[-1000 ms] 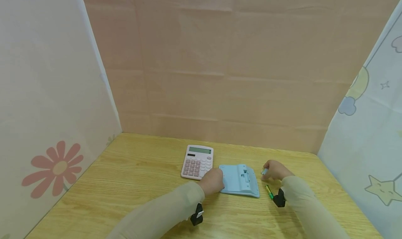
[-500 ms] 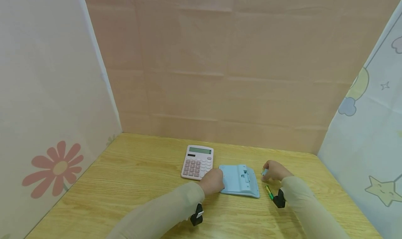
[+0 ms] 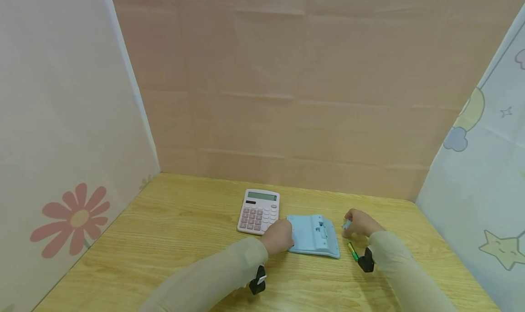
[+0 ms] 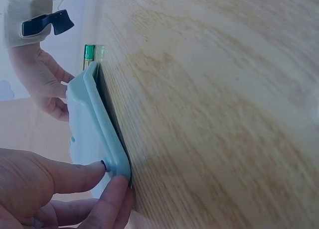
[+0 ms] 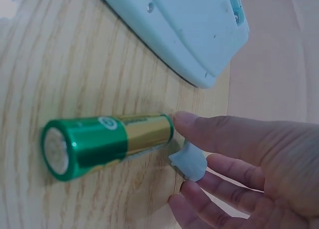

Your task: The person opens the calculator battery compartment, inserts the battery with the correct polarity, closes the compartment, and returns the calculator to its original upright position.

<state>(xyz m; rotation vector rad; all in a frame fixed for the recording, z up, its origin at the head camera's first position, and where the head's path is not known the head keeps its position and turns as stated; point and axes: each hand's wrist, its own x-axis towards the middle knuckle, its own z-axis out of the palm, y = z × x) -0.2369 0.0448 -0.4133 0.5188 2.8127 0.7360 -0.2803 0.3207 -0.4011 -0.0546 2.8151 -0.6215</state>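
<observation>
A light-blue calculator (image 3: 305,234) lies face down on the wooden table, its open battery slot showing on the right part of its back. My left hand (image 3: 279,237) pinches its near left corner, thumb on top and fingers along the edge, as the left wrist view shows. To the right of it, my right hand (image 3: 360,222) holds a small light-blue piece (image 5: 190,162), likely the battery cover, between thumb and fingers just over the tabletop. A green and gold battery (image 5: 107,142) lies on the table between that hand's wrist and the calculator.
Behind my left hand a pink calculator (image 3: 257,214) lies face up, its display lit. A pinkish cloth wall (image 3: 287,98) closes off the table's far edge. Printed cloth walls stand at the left (image 3: 61,120) and right (image 3: 484,175).
Both hands keep their places, and the calculators and battery have not moved. Only a very slight shift of the head view shows.
</observation>
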